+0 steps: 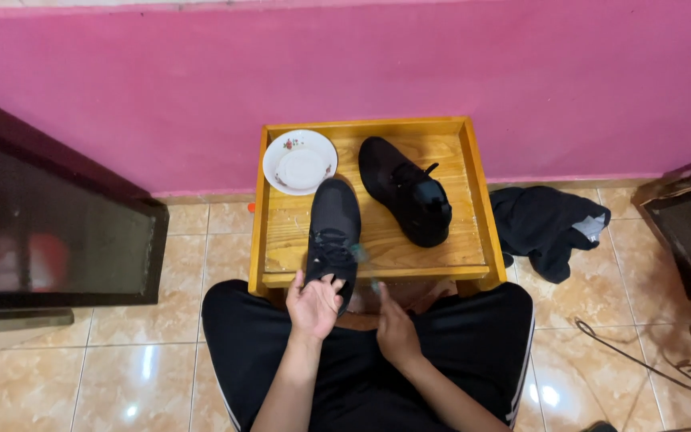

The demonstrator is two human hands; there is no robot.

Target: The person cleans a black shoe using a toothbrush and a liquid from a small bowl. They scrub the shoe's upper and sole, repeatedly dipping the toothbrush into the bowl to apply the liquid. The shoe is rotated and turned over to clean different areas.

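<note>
Shoe held at the counter's near edge

My left hand point(313, 304) grips the nearer black shoe point(333, 236) on the counter point(473, 188); right hand point(396, 330) blurred — I cannot tell its grip. A tug could bump the saucer point(300, 162).

Black shoes: two, one point(333, 234) at 7 o'clock on the tray, the other point(405, 190) at 2 o'clock
White dishes: one point(300, 162), at 10 o'clock on the tray
Wooden trays: one point(477, 192)
Hands: two, left hand point(314, 305) and right hand point(394, 326), at 6 o'clock of the tray
Dark cloth heaps: one point(545, 228), at 3 o'clock of the tray
Cables on floor: one point(641, 362)
</note>
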